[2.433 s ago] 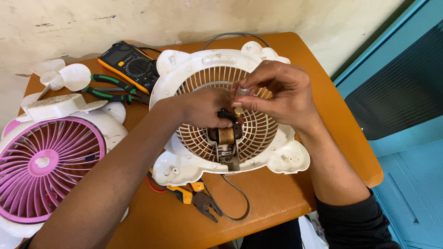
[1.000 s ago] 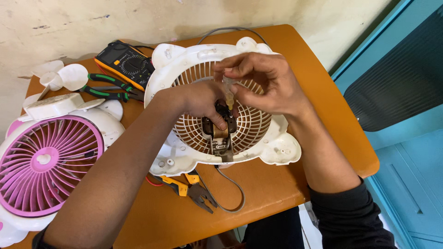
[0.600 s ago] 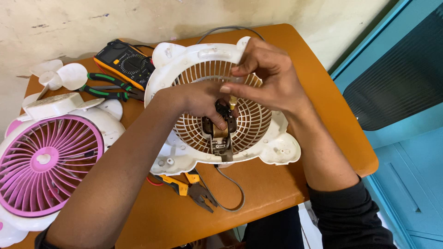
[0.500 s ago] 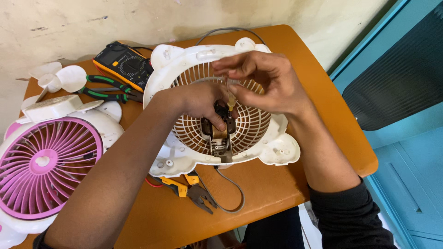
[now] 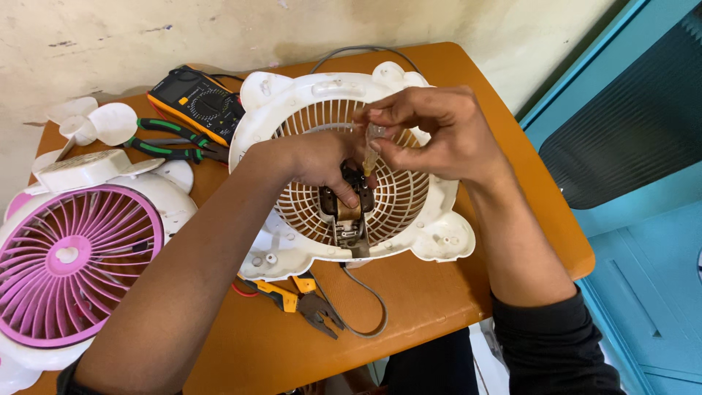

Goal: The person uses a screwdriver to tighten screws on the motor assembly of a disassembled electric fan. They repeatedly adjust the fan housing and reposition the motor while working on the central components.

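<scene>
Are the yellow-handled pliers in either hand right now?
No, the yellow-handled pliers lie on the table below the white fan housing, while both hands are up at the motor.

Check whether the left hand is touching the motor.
Touching: the head view shows the left hand with fingers wrapped over the motor on the grille.

We see a smooth, slightly glossy white plastic fan housing at centre frame, with a dull brassy metal motor on its grille. The table beneath looks like smooth orange laminate. At far left, the pink fan grille is glossy plastic.
</scene>
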